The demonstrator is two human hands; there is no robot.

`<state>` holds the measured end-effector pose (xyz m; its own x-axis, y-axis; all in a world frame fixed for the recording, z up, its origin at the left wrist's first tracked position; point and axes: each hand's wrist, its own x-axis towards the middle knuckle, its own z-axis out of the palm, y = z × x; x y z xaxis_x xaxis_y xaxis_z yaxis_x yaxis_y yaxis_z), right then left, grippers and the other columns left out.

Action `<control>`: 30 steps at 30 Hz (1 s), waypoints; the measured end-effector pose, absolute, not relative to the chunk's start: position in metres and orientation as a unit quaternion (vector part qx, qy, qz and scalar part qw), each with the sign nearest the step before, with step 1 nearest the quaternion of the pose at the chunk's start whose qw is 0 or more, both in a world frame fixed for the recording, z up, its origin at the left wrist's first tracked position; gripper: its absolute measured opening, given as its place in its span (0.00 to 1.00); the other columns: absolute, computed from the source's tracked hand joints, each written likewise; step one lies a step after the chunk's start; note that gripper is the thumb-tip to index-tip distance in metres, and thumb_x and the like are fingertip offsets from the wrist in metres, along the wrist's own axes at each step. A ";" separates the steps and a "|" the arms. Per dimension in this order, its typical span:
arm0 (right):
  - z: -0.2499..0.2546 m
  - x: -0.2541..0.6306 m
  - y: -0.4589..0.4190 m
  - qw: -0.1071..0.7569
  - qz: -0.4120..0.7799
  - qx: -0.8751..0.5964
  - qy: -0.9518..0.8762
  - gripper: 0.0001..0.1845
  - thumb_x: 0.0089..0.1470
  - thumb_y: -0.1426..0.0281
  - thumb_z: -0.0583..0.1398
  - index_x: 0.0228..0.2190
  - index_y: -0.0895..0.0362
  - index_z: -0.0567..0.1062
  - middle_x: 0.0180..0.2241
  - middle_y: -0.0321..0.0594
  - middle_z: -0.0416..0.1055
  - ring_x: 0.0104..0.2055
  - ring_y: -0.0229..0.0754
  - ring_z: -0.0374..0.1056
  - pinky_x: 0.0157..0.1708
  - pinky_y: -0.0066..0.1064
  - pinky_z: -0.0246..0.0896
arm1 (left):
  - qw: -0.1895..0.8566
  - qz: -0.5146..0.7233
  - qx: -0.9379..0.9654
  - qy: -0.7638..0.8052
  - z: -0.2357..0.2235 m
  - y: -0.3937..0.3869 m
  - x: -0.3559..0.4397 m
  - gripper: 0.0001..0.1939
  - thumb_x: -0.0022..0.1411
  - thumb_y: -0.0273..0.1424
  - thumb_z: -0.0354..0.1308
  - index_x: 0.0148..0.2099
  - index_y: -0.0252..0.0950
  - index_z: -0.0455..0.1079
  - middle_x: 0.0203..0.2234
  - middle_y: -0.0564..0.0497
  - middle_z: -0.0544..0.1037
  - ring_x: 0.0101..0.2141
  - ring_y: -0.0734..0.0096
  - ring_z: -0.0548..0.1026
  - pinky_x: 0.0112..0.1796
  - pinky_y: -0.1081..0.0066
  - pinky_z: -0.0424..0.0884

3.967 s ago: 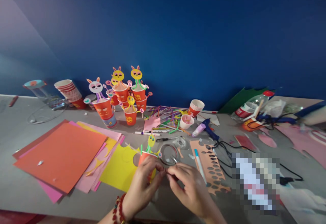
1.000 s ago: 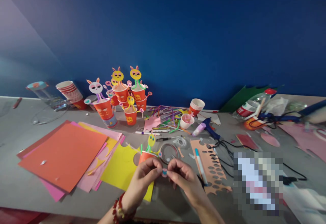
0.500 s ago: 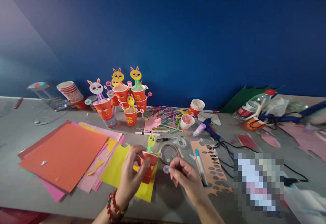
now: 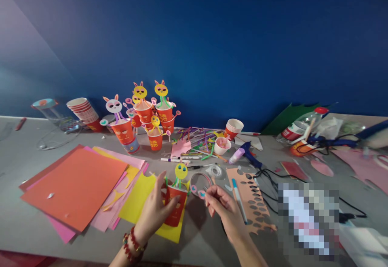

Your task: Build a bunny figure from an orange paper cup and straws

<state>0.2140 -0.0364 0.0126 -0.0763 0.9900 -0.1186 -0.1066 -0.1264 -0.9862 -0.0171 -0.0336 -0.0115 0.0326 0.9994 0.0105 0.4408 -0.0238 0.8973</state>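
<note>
My left hand (image 4: 154,214) grips a red paper cup (image 4: 175,206) and holds it just above the yellow paper sheet (image 4: 142,198). A yellow round face (image 4: 181,171) on a green straw stands out of the cup. My right hand (image 4: 222,212) pinches a small pink disc (image 4: 201,194) between thumb and fingertip, right next to the cup's rim. A roll of clear tape (image 4: 200,180) lies just behind the two hands.
Stacked coloured paper (image 4: 75,186) lies at the left. Finished cup figures (image 4: 145,117) stand at the back, with stacked red cups (image 4: 83,111), loose straws (image 4: 197,137), a blue glue gun (image 4: 250,155), a punched-out peach sheet (image 4: 251,198) with a blue pen (image 4: 239,196), and black cables (image 4: 273,178).
Both hands first worked together on a small piece. Then my left hand took hold of the red cup and lifted it, and my right hand brought the pink disc up beside it.
</note>
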 end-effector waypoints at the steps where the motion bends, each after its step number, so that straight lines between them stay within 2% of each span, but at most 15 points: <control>1: 0.013 0.215 -0.037 0.483 0.570 -0.485 -0.455 0.21 0.54 0.51 0.66 0.27 0.57 0.73 0.23 0.32 0.67 0.21 0.33 0.60 0.23 0.26 0.55 | 0.393 0.392 0.600 0.576 -0.010 -0.036 -0.017 0.38 0.64 0.37 0.60 0.69 0.46 0.45 0.53 0.43 0.72 0.40 0.61 0.79 0.46 0.55 0.75; 5: 0.020 0.220 -0.037 0.512 0.534 -0.491 -0.460 0.17 0.55 0.55 0.67 0.28 0.56 0.76 0.25 0.35 0.70 0.25 0.36 0.63 0.27 0.26 0.60 | 0.479 0.475 0.559 0.483 -0.001 -0.043 -0.014 0.42 0.64 0.35 0.62 0.71 0.46 0.41 0.59 0.40 0.67 0.52 0.56 0.75 0.54 0.54 0.71; 10: 0.037 0.227 -0.033 0.573 0.468 -0.456 -0.496 0.13 0.57 0.58 0.66 0.29 0.54 0.77 0.34 0.39 0.72 0.38 0.43 0.69 0.39 0.31 0.67 | 0.549 0.513 0.530 0.393 0.002 -0.047 -0.002 0.46 0.59 0.37 0.68 0.71 0.45 0.46 0.59 0.38 0.67 0.59 0.49 0.70 0.54 0.56 0.72; 12: 0.043 0.230 -0.031 0.576 0.448 -0.448 -0.517 0.13 0.58 0.60 0.65 0.27 0.54 0.77 0.36 0.41 0.72 0.41 0.45 0.69 0.42 0.32 0.67 | 0.561 0.511 0.521 0.390 -0.001 -0.048 0.003 0.45 0.58 0.38 0.69 0.70 0.45 0.49 0.60 0.38 0.66 0.59 0.48 0.69 0.53 0.57 0.73; 16: 0.052 0.231 -0.030 0.558 0.418 -0.459 -0.551 0.12 0.58 0.61 0.65 0.27 0.54 0.77 0.37 0.42 0.71 0.41 0.46 0.69 0.39 0.32 0.68 | 0.569 0.502 0.523 0.388 -0.004 -0.049 0.009 0.39 0.57 0.39 0.70 0.66 0.44 0.57 0.63 0.38 0.64 0.60 0.45 0.69 0.55 0.56 0.72; 19: 0.059 0.228 -0.031 0.537 0.395 -0.459 -0.587 0.11 0.59 0.61 0.64 0.28 0.54 0.76 0.39 0.43 0.71 0.42 0.47 0.69 0.39 0.34 0.69 | 0.559 0.494 0.539 0.391 0.000 -0.049 0.014 0.34 0.58 0.39 0.69 0.63 0.41 0.61 0.61 0.38 0.65 0.58 0.46 0.70 0.54 0.57 0.73; 24: 0.074 0.218 -0.027 0.494 0.266 -0.471 -0.681 0.07 0.61 0.67 0.62 0.30 0.52 0.76 0.39 0.41 0.70 0.45 0.47 0.68 0.48 0.38 0.64 | 0.556 0.490 0.553 0.381 0.009 -0.046 0.021 0.33 0.58 0.41 0.68 0.62 0.39 0.63 0.57 0.38 0.68 0.53 0.47 0.74 0.51 0.59 0.75; 30: 0.085 0.207 -0.021 0.429 0.199 -0.466 -0.748 0.07 0.62 0.71 0.60 0.31 0.51 0.76 0.43 0.42 0.69 0.50 0.51 0.65 0.50 0.41 0.60 | 0.586 0.486 0.520 0.388 0.009 -0.048 0.027 0.35 0.56 0.40 0.70 0.62 0.40 0.61 0.56 0.37 0.72 0.48 0.49 0.78 0.48 0.59 0.76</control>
